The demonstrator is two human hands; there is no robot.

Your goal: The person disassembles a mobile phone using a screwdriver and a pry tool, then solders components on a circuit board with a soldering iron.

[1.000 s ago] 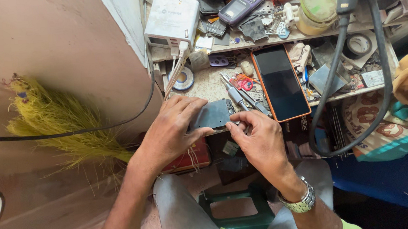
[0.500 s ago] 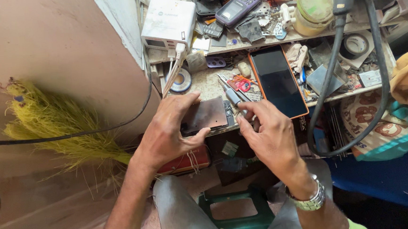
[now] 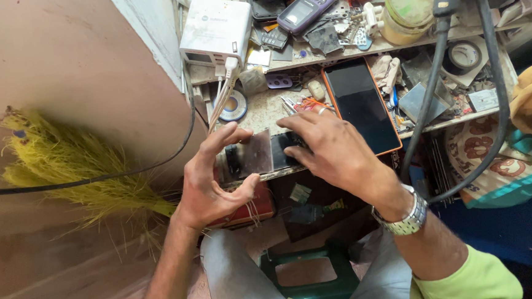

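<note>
Left hand: my left hand (image 3: 209,180) is open in a C, thumb low, fingers spread upward.
Right hand: my right hand (image 3: 327,149) lies palm down, fingers stretched leftward.
Right wrist: bent, forearm running back to my lower right.

Your left hand (image 3: 209,180) frames the near end of a small dark phone (image 3: 260,156) at the table (image 3: 263,109) edge, thumb and forefinger spread wide, with a clear film sheet (image 3: 258,151) lying across the phone. Your right hand (image 3: 334,154) rests flat on the phone's other end, fingers extended. Just beyond your right hand lies a dark tablet in an orange case (image 3: 362,105). A white charger box (image 3: 215,30) sits on the shelf above, its cables trailing down. A yellow broom (image 3: 70,170) leans at your left
</note>
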